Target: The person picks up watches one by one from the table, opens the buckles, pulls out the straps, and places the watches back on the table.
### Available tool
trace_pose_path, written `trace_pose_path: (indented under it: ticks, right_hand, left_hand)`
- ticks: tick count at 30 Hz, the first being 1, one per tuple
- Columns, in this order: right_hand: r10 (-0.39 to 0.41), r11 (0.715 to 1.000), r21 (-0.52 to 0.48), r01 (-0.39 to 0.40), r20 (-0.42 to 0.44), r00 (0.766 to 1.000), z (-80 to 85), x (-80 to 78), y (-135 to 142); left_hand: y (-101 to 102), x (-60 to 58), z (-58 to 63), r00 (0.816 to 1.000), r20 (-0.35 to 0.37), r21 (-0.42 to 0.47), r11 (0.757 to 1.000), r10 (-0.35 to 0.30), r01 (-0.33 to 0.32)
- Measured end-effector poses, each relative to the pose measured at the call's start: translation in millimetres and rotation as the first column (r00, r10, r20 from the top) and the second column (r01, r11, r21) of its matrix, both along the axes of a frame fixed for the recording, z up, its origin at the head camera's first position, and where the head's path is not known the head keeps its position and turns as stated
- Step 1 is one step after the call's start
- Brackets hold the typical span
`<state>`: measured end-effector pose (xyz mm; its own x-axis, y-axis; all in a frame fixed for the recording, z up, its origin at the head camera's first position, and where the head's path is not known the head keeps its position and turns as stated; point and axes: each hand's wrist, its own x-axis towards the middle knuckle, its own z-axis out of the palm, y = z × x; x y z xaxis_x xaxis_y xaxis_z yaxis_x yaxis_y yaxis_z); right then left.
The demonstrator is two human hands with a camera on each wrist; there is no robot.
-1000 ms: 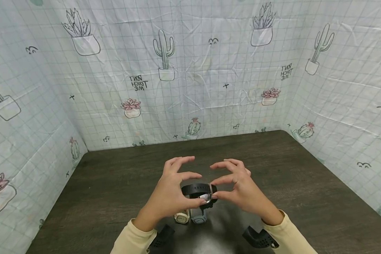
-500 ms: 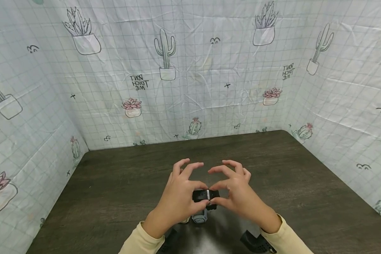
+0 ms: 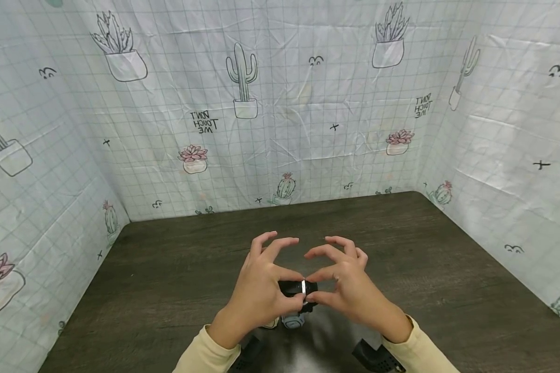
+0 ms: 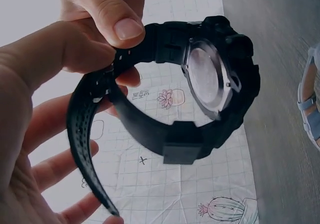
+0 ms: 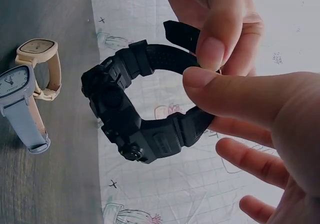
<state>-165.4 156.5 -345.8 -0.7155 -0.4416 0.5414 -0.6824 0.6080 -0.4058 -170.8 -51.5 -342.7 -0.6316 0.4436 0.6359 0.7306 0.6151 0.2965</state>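
Observation:
A black wristwatch (image 4: 240,84) is held up above the table between both hands, its strap curved into a loop. My left hand (image 3: 257,290) pinches the strap with thumb and index finger just left of the bright buckle (image 3: 303,287). From the other side, my right hand (image 3: 347,282) pinches the strap at the buckle, the two thumb tips almost meeting. In the left wrist view the perforated strap tail (image 4: 82,149) hangs free past the buckle, and the round metal case back (image 4: 206,79) faces inward. The other fingers of both hands are spread off the watch.
Below the hands a blue-grey watch (image 5: 16,86) and a beige watch (image 5: 37,47) stand side by side on the dark wooden table (image 3: 177,269). Cloth printed with cacti (image 3: 242,155) hangs behind the table and at both sides.
Both hands have come together at the buckle; a second ago they were apart, the strap arched between them. Over the last half second the watch has shifted slightly left.

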Motion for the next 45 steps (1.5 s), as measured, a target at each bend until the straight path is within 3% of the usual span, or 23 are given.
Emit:
trace_pose_path:
  ticks: [8,17,30,37,45]
  right_hand:
    - [-0.032,0.999,-0.032,0.034,0.045,0.998,-1.2,-1.5,0.0]
    - [-0.056,0.998,-0.037,0.058,0.054,0.997,-1.3,-2.2,1.9]
    - [-0.021,0.998,0.053,0.020,0.018,1.000,1.8,-0.3,0.8]
    - [-0.012,0.999,0.035,0.011,0.035,0.999,2.4,-0.1,1.9]
    - [-0.033,0.998,-0.052,0.041,0.151,0.988,-2.0,-4.9,2.6]
  left_hand:
    - [-0.8,2.1,1.6,0.997,0.062,0.024,0.998,0.049,-0.051]
    - [-1.7,3.9,1.8,0.992,0.058,-0.012,0.994,0.111,-0.111]
    - [2.5,3.4,0.6,0.998,0.032,-0.121,0.992,0.052,-0.048]
    - [2.4,1.7,-0.6,0.999,0.016,-0.072,0.997,0.032,-0.031]
    - [0.4,-0.4,-2.5,0.996,0.053,0.013,0.998,0.065,-0.066]
